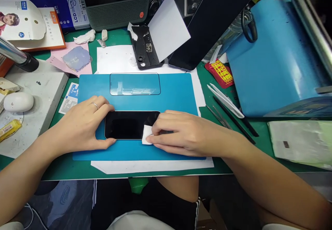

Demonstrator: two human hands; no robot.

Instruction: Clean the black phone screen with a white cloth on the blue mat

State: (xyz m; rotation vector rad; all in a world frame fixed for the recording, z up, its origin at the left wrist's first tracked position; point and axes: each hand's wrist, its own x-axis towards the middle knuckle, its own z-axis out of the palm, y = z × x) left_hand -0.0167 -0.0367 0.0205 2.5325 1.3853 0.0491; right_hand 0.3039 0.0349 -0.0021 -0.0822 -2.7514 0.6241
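A phone point(124, 125) with a dark screen lies face up on a blue mat point(176, 91). My left hand point(88, 126) grips its left end, thumb at the near edge and fingers at the far edge. Pinched in my right hand point(181, 131) is a small white wipe point(147, 134), pressed on the phone's right part near the near edge. That hand hides the phone's right end. Beyond the phone, a clear screen protector point(135, 84) with a black border lies flat on the mat.
White tweezers point(225, 100) and dark thin tools point(234, 121) lie right of the mat, by a red packet point(220, 73). A black holder point(145, 46) with a white card point(169, 27) stands behind. At left, a white block point(38, 88) carries an earbud case point(18, 102).
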